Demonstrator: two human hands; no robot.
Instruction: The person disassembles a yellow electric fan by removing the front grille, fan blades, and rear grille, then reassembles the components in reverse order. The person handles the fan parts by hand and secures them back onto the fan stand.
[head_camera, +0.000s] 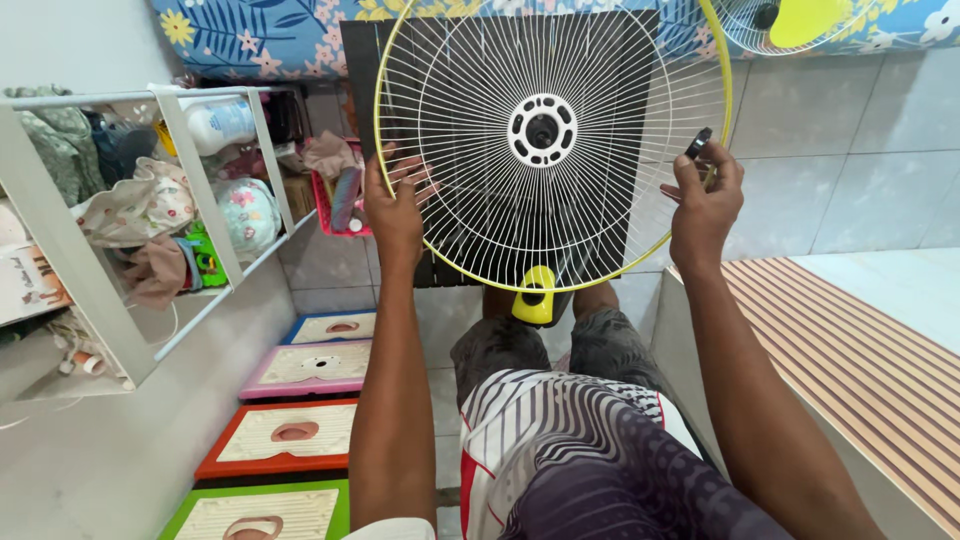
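One round fan guard (550, 140) stands upright at top centre, left hand (393, 205) and right hand (705, 200) clamped on its yellow rim. Four coloured boards (300, 435) lie lower left; the pink basket (340, 200) holds cloths.

Both arms stretched out forward and up, left hand (395, 205) raised with back turned to the camera, fingers (415, 180) spread and bent, right hand (705, 200) raised, fingers curled shut, knees bent below

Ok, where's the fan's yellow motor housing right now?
In the head view, the yellow motor housing sits low at centre, just under the wire fan guard, above the person's knees.
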